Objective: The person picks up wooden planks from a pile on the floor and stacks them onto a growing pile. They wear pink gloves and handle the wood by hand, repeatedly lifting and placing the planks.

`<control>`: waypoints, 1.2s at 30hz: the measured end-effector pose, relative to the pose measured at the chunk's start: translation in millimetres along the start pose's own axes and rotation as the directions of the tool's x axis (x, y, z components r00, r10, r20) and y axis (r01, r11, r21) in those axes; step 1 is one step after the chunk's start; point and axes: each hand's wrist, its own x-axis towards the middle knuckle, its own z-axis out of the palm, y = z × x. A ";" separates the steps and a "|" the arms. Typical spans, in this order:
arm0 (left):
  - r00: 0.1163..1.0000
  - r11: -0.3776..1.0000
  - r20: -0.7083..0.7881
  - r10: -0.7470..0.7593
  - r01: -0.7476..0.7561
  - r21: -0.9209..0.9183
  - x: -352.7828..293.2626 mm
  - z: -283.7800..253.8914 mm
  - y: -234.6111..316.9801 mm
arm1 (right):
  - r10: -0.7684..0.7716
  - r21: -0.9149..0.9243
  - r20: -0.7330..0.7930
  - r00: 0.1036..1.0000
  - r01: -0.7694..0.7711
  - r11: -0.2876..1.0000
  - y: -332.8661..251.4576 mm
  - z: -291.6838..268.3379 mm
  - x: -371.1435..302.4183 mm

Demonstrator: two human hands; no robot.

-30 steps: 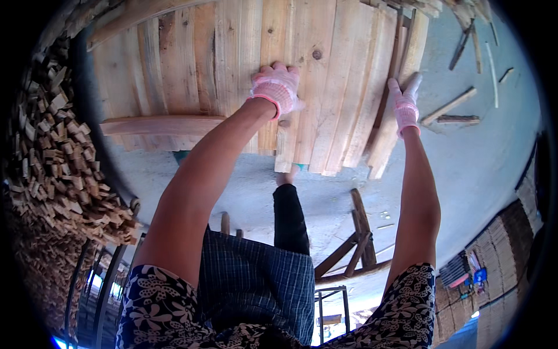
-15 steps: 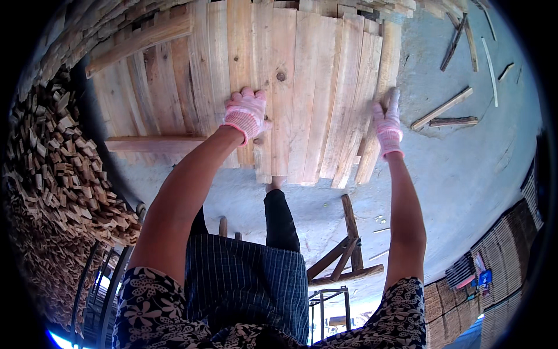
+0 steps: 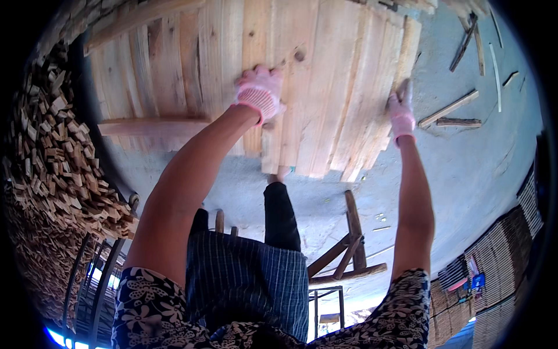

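Observation:
Pale wooden boards (image 3: 325, 87) lie side by side, long edges together, in a wide panel in front of me. My left hand (image 3: 260, 94), in a pink and white knit glove, presses on the boards left of a dark knot, its fingers spread. At the panel's right edge my right hand (image 3: 402, 110), gloved the same way, rests against the outermost board with its fingers stretched out. A crosswise wooden strip (image 3: 152, 127) lies over the boards at the near left. A second strip (image 3: 142, 24) crosses them at the far left.
A big heap of small wood pieces (image 3: 64, 145) stands on the left. Loose sticks (image 3: 449, 109) lie on the grey floor (image 3: 465, 157) at right. A wooden stand (image 3: 351, 250) is near my legs. Bamboo-like mats (image 3: 494, 262) hang or stand at lower right.
The boards under my hands have shifted to the right and farther from me. Both hands have moved the same way with them, still touching the boards.

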 end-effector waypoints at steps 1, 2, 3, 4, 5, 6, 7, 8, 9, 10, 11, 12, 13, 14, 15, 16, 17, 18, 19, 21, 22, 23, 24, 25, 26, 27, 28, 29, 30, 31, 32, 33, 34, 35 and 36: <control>0.997 0.999 -0.072 0.004 -0.007 -0.041 -5.0 3.9 -9.5 | -0.015 0.012 0.016 1.000 0.015 1.000 -13.4 15.8 -2.5; 0.989 0.997 -0.146 -0.001 -0.011 -0.083 -10.6 7.8 -16.2 | 0.022 0.036 0.125 0.992 -0.026 0.999 -25.8 16.5 -14.7; 0.976 0.990 -0.211 0.053 -0.079 -0.117 -9.2 13.1 -24.9 | -0.020 -0.001 0.179 0.984 0.021 1.000 -37.9 23.3 -16.5; 0.957 0.982 -0.276 0.089 -0.131 -0.137 -6.6 17.9 -32.1 | -0.070 -0.075 0.192 0.979 0.086 0.993 -37.3 21.6 -21.5; 0.961 0.978 -0.251 0.113 -0.151 -0.141 -5.0 13.3 -29.8 | -0.123 -0.181 0.170 0.978 0.154 0.971 -32.7 14.5 -25.4; 0.945 0.951 -0.306 0.118 -0.196 -0.240 -3.5 21.1 -29.3 | -0.168 -0.275 0.154 0.974 0.206 0.939 -31.1 8.8 -33.1; 0.929 0.912 -0.358 0.094 -0.224 -0.343 -4.8 32.6 -37.2 | -0.222 -0.363 0.147 0.964 0.262 0.894 -45.5 16.6 -38.3; 0.914 0.866 -0.402 0.050 -0.240 -0.438 -4.6 50.2 -50.1 | -0.258 -0.442 0.155 0.954 0.301 0.845 -62.2 29.6 -50.3; 0.903 0.783 -0.421 0.088 -0.324 -0.531 -30.8 55.8 -41.6 | -0.248 -0.531 0.125 0.961 0.275 0.802 -65.8 27.4 -69.3; 0.891 0.689 -0.440 0.107 -0.386 -0.613 -64.0 57.4 -41.0 | -0.242 -0.585 0.105 0.965 0.256 0.770 -72.8 33.1 -93.5; 0.879 0.589 -0.462 0.118 -0.436 -0.680 -100.6 56.9 -43.8 | -0.209 -0.606 0.129 0.969 0.244 0.757 -73.9 43.2 -117.1; 0.840 0.474 -0.532 0.106 -0.512 -0.716 -135.6 75.1 -57.0 | -0.168 -0.618 0.195 0.966 0.254 0.744 -52.7 52.0 -130.9; 0.878 0.415 -0.463 0.124 -0.470 -0.779 -162.4 90.9 -77.6 | -0.126 -0.647 0.248 0.961 0.261 0.717 -31.8 69.9 -140.6; 0.919 0.351 -0.375 0.119 -0.393 -0.850 -190.6 117.4 -104.5 | -0.172 -0.601 0.392 0.904 0.393 0.696 -39.8 106.8 -176.9; 0.942 0.302 -0.335 0.035 -0.329 -0.895 -215.6 156.5 -135.1 | -0.199 -0.545 0.525 0.827 0.506 0.669 -51.7 145.4 -234.4; 0.951 0.255 -0.309 -0.017 -0.295 -0.921 -235.3 196.1 -158.2 | -0.342 -0.405 0.640 0.688 0.680 0.611 -37.0 169.6 -267.3; 0.944 0.189 -0.272 -0.187 -0.238 -0.953 -265.8 250.5 -181.7 | -0.348 -0.316 0.743 0.571 0.758 0.571 -59.7 202.1 -317.3; 0.926 0.123 -0.219 -0.308 -0.189 -0.974 -294.0 299.6 -204.8 | -0.348 -0.214 0.825 0.446 0.816 0.537 -85.1 232.6 -368.4; 0.901 0.066 -0.144 -0.409 -0.128 -0.990 -322.9 346.6 -231.9 | -0.145 -0.213 0.883 0.446 0.657 0.723 -124.5 264.9 -416.1; 0.801 -0.058 0.029 -0.598 -0.007 -0.998 -392.6 441.2 -285.3 | -0.217 -0.015 0.960 0.176 0.807 0.590 -150.1 320.1 -473.5; 0.723 -0.142 0.134 -0.677 0.050 -0.989 -433.0 481.9 -310.4 | -0.218 0.052 0.970 0.104 0.792 0.608 -159.4 345.2 -497.7; 0.645 -0.203 0.224 -0.731 0.109 -0.973 -470.5 503.6 -348.9 | -0.118 -0.018 0.986 0.120 0.774 0.633 -191.2 367.8 -523.9; 0.564 -0.308 0.327 -0.758 0.132 -0.942 -500.9 516.3 -383.1 | -0.081 -0.046 0.989 0.124 0.776 0.629 -208.1 391.4 -549.4; 0.471 -0.413 0.424 -0.773 0.132 -0.901 -531.0 527.4 -418.8 | -0.166 0.036 0.980 0.109 0.726 0.686 -201.7 420.0 -567.1; 0.363 -0.518 0.521 -0.773 0.115 -0.848 -566.1 540.6 -451.2 | -0.242 0.122 0.966 0.091 0.666 0.736 -195.6 446.0 -585.3; 0.279 -0.570 0.574 -0.770 0.105 -0.815 -594.2 549.7 -482.8 | -0.240 0.115 0.966 0.097 0.670 0.733 -208.3 465.9 -611.2; 0.222 -0.589 0.593 -0.774 0.092 -0.803 -614.8 545.0 -515.8 | -0.238 0.107 0.965 0.106 0.672 0.733 -220.8 486.9 -640.2; 0.198 -0.581 0.580 -0.791 0.058 -0.812 -629.8 535.5 -550.6 | -0.204 0.100 0.975 0.084 0.657 0.747 -230.3 508.4 -663.2; 0.193 -0.557 0.549 -0.813 0.014 -0.830 -640.3 517.4 -586.5 | -0.174 0.094 0.983 0.065 0.637 0.765 -236.9 532.9 -685.3; 0.205 -0.522 0.495 -0.844 -0.109 -0.846 -647.3 493.9 -619.8 | -0.140 0.086 0.989 0.041 0.614 0.785 -243.7 557.0 -703.6; 0.182 -0.515 0.490 -0.852 -0.131 -0.847 -649.7 471.8 -651.8 | -0.122 0.069 0.991 0.049 0.594 0.802 -253.3 582.3 -722.0; 0.190 -0.529 0.499 -0.845 -0.166 -0.832 -646.8 478.1 -685.2 | -0.102 0.055 0.993 0.051 0.568 0.821 -262.6 606.7 -742.8; 0.194 -0.542 0.509 -0.839 -0.195 -0.818 -643.9 486.1 -715.6 | -0.080 0.042 0.996 0.048 0.537 0.843 -271.6 632.5 -762.6; 0.174 -0.580 0.556 -0.813 -0.162 -0.798 -639.4 490.2 -736.2 | -0.098 0.072 0.995 0.032 0.466 0.882 -280.3 658.6 -785.0; 0.155 -0.616 0.597 -0.787 -0.135 -0.776 -628.5 492.3 -755.5 | -0.119 0.101 0.993 0.021 0.393 0.914 -290.5 685.2 -806.6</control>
